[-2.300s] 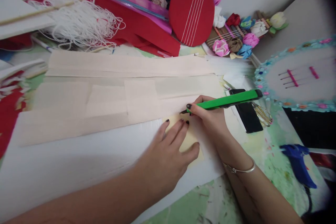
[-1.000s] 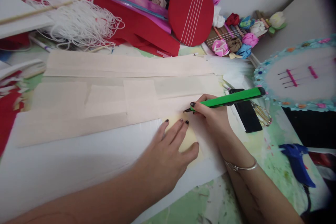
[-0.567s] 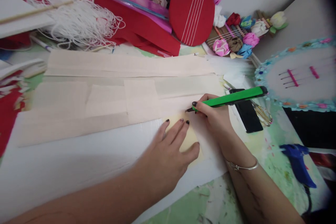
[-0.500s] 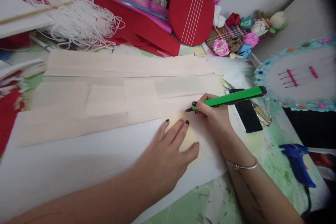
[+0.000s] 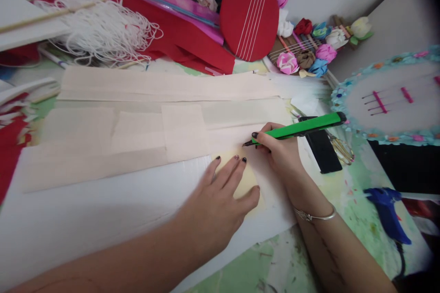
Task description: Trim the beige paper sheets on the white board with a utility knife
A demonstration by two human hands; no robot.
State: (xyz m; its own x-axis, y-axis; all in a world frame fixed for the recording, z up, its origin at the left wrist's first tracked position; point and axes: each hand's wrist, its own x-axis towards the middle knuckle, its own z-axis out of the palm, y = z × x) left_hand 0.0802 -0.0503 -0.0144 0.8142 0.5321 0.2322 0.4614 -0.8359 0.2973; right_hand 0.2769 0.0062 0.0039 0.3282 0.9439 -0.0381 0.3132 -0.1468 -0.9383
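Observation:
My right hand (image 5: 278, 149) is closed around a green utility knife (image 5: 302, 128), whose blade tip points left and down at the edge of a pale paper sheet. Just below the tip, my left hand (image 5: 225, 201) lies flat with its fingers spread, over a pale yellow piece (image 5: 252, 185) that it partly covers. Underneath is a large white board (image 5: 113, 215). Cream paper pieces (image 5: 184, 130) lie in overlapping rows across the board, left of the knife. A long cream strip (image 5: 154, 83) runs along the far side.
A tangle of white string (image 5: 106, 25) lies at the back left by red felt (image 5: 192, 50). A red instrument-shaped craft (image 5: 249, 13) and paper flowers (image 5: 288, 62) stand behind. On the right are a black phone-like slab (image 5: 323, 151), scissors (image 5: 343, 150) and a blue glue gun (image 5: 387, 210).
Almost nothing differs. The whole view has shifted very slightly, while both hands and the knife keep the same pose over the paper.

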